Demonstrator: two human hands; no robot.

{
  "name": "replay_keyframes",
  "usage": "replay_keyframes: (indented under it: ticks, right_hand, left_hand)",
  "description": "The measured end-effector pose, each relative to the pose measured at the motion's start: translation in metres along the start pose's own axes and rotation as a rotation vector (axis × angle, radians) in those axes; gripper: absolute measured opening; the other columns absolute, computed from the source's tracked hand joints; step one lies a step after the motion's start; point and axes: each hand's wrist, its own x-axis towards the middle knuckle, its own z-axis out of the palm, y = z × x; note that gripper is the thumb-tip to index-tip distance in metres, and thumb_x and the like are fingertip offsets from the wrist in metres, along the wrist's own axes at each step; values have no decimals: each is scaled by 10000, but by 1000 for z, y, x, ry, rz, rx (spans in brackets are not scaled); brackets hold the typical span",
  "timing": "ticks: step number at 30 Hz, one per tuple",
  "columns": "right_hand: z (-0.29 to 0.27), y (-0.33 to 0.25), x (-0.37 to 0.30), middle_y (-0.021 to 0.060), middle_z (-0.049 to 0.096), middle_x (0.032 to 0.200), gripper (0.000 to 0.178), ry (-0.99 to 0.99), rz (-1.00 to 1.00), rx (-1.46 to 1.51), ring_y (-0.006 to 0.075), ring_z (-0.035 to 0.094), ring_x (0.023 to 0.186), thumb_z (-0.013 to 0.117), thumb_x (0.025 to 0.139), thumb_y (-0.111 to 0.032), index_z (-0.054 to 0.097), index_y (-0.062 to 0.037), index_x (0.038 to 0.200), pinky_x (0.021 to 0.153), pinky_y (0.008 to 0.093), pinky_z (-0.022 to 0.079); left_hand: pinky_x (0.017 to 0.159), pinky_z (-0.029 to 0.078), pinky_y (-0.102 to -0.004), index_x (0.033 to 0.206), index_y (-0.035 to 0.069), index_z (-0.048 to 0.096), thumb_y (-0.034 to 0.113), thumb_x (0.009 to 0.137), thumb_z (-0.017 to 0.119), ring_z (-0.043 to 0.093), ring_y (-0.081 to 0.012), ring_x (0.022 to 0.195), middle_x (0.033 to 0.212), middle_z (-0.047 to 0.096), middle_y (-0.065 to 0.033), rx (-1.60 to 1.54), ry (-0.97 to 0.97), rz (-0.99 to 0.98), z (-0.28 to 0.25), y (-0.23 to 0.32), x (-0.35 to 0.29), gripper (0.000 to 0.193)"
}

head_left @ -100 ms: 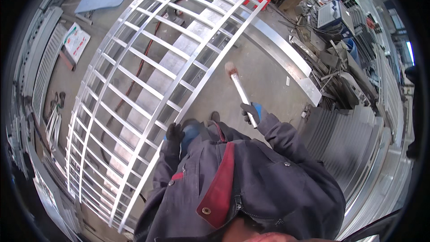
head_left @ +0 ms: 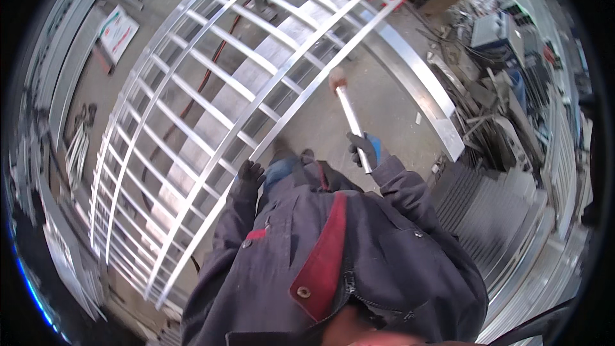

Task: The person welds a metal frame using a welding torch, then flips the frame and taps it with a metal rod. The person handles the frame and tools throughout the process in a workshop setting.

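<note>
My right hand (head_left: 362,149), in a dark glove with a blue patch, is wrapped round the pale handle of a mallet (head_left: 350,115). The mallet's worn brownish head points away from me, beside the near rail of a metal frame but apart from it. This frame (head_left: 291,113) is a large curved lattice of silvery bars, like a railing, spreading across the left and middle. Close to its near rail is my left hand (head_left: 252,172), also gloved; its fingers are apart and hold nothing. Whether that hand touches the rail I cannot tell.
Beneath the frame runs a wide flat metal beam (head_left: 211,125). A curved metal strip (head_left: 413,70) reaches along the right. Ribbed metal sheets (head_left: 490,211) are stacked at my right, with scrap and a box-shaped machine (head_left: 492,31) beyond. A white printed bag (head_left: 118,31) lies at left.
The whole view has shifted slightly, so the frame's far part sits higher. My left hand has lifted a little, its fingers showing more. My right hand still grips the mallet.
</note>
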Motion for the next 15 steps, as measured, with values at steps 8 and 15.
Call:
replay_keyframes:
  ticks: [8, 15]
  right_hand:
    - [-39, -67, 76, 40, 661, 867, 589, -360, -78, -172, 85, 596, 651, 733, 915, -338, 546, -10, 1367, 572, 261, 499]
    - [-47, -68, 120, 184, 724, 1033, 507, -360, -243, -940, 264, 702, 932, 726, 860, -394, 664, -49, 1228, 832, 394, 538]
  left_hand:
    - [993, 456, -569, 1416, 130, 418, 518, 1008, 518, 551, -418, 1215, 1409, 533, -182, -259, 346, -132, 2, -52, 33, 573]
    - [1153, 346, -594, 1538, 141, 276, 453, 1000, 581, 353, -414, 1462, 1611, 340, -173, -561, 511, 37, 51, -68, -3, 693]
